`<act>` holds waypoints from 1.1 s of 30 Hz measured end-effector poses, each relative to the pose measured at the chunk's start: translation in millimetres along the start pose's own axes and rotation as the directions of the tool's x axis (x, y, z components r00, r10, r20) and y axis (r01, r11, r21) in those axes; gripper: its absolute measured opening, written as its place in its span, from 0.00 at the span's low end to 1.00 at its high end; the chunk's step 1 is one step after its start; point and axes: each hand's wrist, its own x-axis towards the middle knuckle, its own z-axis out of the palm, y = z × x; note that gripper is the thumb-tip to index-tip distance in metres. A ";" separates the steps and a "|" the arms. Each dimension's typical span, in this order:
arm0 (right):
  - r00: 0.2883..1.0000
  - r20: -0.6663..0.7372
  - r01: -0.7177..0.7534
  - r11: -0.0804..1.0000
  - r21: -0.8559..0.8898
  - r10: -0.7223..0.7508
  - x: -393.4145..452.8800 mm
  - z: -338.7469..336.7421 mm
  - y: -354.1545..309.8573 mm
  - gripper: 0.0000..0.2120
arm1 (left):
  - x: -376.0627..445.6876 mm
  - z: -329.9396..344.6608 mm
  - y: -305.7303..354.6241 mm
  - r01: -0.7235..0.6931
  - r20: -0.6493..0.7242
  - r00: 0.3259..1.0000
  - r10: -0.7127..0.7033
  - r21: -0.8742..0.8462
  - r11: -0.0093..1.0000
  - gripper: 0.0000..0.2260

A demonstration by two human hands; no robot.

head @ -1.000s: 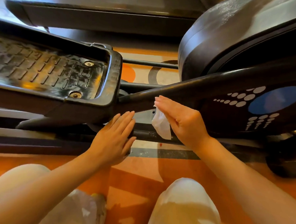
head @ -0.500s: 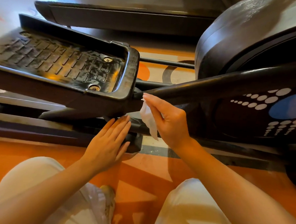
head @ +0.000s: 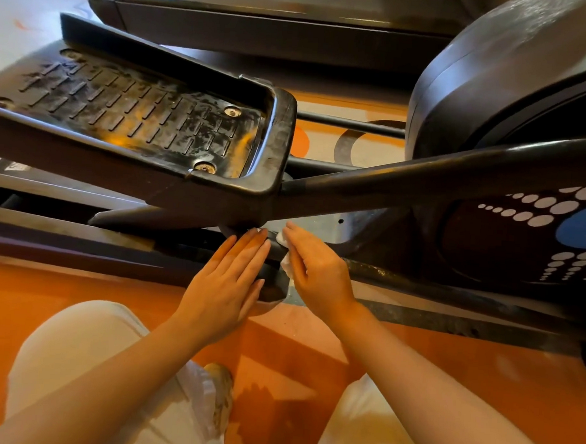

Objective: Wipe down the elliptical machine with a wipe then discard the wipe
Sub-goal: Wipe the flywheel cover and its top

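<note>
White and crumpled, the wipe [head: 284, 255] sat pinched in the right hand [head: 319, 274], pressed low on the elliptical machine [head: 422, 181] beneath the pedal [head: 147, 119]. The left hand [head: 229, 286] lay flat, fingers straight, on the lower rail. Wiping looked mid-course; how much remained couldn't be told, and discarding was not yet done

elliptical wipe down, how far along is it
Midway, by the look of it. The foot pedal shows wet-looking streaks, so it seems already wiped. In hand: the right hand holds the wipe low against the frame under the pedal arm, while the left hand rests flat on the base. Left: any remaining surfaces, then discarding the wipe.
</note>
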 end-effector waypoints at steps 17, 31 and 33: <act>0.999 0.045 -0.018 0.966 -0.258 0.030 -31.2 16.0 -20.2 0.23 | 3.9 13.1 8.9 0.042 -0.100 0.993 -0.055 -0.122 0.992 0.24; 0.995 -0.082 -0.071 0.979 -0.191 0.056 -13.4 14.7 -12.6 0.18 | 5.0 15.8 10.8 0.043 -0.124 0.990 -0.065 -0.169 0.985 0.24; 0.997 -0.073 -0.055 0.954 -0.296 0.035 -17.2 20.7 -13.4 0.20 | 5.0 16.1 11.2 0.046 -0.128 0.989 -0.068 -0.172 0.984 0.24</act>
